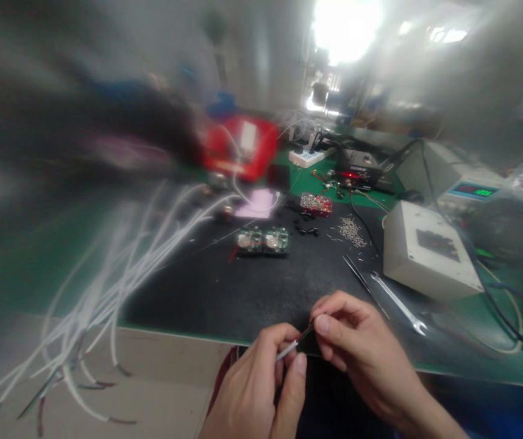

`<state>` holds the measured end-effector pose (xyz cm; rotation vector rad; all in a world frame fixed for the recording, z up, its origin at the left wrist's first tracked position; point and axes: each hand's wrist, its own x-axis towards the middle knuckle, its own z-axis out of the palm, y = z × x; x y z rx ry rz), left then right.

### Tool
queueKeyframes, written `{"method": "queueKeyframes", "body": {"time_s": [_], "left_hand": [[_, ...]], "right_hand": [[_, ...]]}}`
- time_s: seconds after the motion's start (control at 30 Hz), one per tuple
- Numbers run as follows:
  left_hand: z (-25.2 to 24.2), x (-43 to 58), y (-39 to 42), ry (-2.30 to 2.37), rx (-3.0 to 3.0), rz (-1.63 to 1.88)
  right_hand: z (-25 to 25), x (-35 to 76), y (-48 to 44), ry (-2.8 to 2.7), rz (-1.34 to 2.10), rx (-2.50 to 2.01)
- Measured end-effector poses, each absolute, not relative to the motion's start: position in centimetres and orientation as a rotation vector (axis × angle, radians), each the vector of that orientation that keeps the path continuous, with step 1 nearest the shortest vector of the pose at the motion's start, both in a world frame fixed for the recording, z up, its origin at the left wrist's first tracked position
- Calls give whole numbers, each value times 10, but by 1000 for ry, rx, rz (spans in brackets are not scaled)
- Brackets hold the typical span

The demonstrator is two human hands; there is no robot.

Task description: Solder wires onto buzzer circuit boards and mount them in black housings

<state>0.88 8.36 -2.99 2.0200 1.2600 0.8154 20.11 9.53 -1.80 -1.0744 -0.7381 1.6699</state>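
A white-sheathed cable [288,350] lies in my left hand [261,378], whose fingers are closed around it. Thin dark and red wires [306,331] come out of the sheath's end. My right hand [357,335] pinches the tips of those wires between thumb and forefinger, just above the bench's front edge. Beyond the hands, two green circuit boards [263,241] with round parts sit side by side on the black mat [197,286]. A bundle of similar white cables [142,268] hangs over the edge at the left, with stripped coloured ends.
Tweezers [364,285] and a wrench [399,303] lie to the right, near a white box [430,250]. A pile of small metal pins [352,231] is behind them. Farther back are a red board [316,204], a red bin [243,146], a power strip [309,157] and a display unit [453,171].
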Motion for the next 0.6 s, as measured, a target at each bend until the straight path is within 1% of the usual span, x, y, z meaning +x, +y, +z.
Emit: {"method": "queueKeyframes", "body": {"time_s": [0.1,0.27,0.47,0.6], "left_hand": [[-32,4,85,1228,2045,898],[-36,7,88,1189,2074,974],[-44,10,88,1271,2150,1049],[-51,7,91,1300,2101,1044]], "right_hand": [[-16,202,97,-717,1600,-1091],[-21,195,95,-746,1762,-1026],[-28,188,94,-767,1780,-1071],[-19,199,107,-938,1855,-1115]]}}
